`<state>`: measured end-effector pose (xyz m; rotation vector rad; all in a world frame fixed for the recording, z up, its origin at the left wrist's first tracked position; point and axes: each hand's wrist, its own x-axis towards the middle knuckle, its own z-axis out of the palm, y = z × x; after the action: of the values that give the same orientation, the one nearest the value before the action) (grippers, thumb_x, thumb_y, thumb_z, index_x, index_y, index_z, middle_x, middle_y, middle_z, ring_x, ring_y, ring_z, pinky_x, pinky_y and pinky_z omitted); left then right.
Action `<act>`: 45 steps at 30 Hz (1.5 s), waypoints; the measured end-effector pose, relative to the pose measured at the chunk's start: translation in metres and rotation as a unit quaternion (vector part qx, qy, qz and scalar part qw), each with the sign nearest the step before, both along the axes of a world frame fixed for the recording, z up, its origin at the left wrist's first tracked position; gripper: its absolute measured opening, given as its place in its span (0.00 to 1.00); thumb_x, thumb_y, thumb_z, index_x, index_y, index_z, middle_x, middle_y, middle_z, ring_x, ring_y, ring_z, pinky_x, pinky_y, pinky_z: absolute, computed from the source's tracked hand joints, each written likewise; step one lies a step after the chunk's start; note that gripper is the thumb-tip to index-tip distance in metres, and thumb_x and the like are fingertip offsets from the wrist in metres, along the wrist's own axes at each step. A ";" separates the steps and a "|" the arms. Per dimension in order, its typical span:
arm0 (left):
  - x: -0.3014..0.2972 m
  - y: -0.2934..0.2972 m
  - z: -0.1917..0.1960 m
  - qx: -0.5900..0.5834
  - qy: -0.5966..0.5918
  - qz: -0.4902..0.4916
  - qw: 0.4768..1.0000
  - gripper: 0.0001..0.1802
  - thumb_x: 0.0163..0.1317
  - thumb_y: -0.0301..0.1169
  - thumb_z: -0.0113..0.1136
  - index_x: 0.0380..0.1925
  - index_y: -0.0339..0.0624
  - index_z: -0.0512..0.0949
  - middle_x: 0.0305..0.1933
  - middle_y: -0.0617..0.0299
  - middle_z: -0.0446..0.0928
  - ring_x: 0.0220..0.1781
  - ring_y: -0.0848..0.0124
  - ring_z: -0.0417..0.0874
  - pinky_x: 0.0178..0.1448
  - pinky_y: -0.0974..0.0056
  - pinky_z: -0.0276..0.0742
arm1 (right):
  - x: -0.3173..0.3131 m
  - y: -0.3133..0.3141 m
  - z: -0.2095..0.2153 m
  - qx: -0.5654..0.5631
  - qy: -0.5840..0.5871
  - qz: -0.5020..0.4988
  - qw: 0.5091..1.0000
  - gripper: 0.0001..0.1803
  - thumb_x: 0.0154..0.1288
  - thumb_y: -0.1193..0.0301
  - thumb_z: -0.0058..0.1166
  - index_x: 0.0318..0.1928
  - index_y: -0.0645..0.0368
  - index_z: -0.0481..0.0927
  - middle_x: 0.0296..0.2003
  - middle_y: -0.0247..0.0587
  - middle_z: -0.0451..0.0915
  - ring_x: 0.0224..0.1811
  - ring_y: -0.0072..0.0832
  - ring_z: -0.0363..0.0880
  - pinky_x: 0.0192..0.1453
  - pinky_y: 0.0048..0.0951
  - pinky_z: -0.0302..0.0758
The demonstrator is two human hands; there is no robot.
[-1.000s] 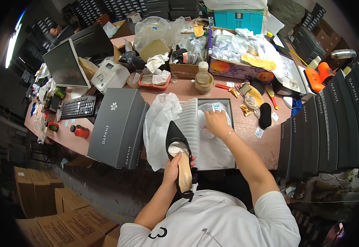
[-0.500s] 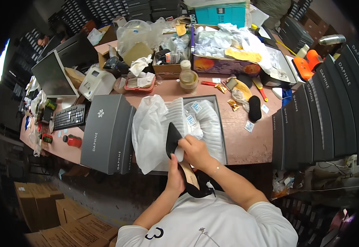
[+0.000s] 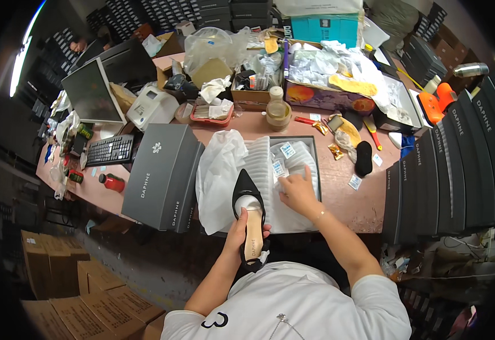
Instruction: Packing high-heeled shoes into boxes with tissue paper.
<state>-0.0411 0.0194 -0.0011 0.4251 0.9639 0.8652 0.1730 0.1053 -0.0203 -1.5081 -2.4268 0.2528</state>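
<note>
1. Now my left hand clasps the black shoe, just below the frame's centre; a slackened hold could drop it.
2. My right hand, spread and seemingly empty, is over the box; a careless sweep might tear its paper.

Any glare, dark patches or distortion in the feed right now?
Head view: the tube light glares at upper left; the floor looks dim; fisheye bows the desk; corners go black; the black shoe in the left hand reads clearly.
</note>
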 end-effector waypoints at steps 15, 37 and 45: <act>0.042 -0.018 0.024 -0.018 -0.065 0.015 0.998 0.43 0.63 0.71 0.25 0.43 0.41 0.71 0.32 0.57 0.76 0.32 0.68 0.80 0.37 0.66 0.79 | -0.040 -0.038 0.059 0.155 0.149 0.098 0.972 0.22 0.36 0.68 0.67 0.37 0.52 0.75 0.38 0.37 0.73 0.39 0.34 0.73 0.42 0.32 0.64; 0.021 -0.011 0.010 0.042 -0.087 0.062 0.993 0.27 0.69 0.55 0.43 0.50 0.42 0.73 0.40 0.61 0.78 0.39 0.70 0.82 0.41 0.66 0.79 | -0.036 -0.072 0.084 0.035 0.233 0.130 0.963 0.28 0.48 0.65 0.69 0.51 0.58 0.74 0.45 0.44 0.75 0.48 0.42 0.73 0.50 0.36 0.71; 0.044 -0.024 0.017 0.051 -0.036 0.056 0.996 0.31 0.70 0.61 0.32 0.46 0.44 0.69 0.35 0.58 0.76 0.32 0.67 0.80 0.36 0.64 0.78 | -0.043 -0.068 0.051 0.067 0.252 0.006 0.965 0.21 0.43 0.74 0.67 0.41 0.57 0.76 0.39 0.41 0.76 0.39 0.39 0.76 0.45 0.36 0.72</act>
<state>0.0032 -0.0051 0.0157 0.4282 0.8861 1.0276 0.1296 0.0369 0.0311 -1.1942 -2.0036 0.4093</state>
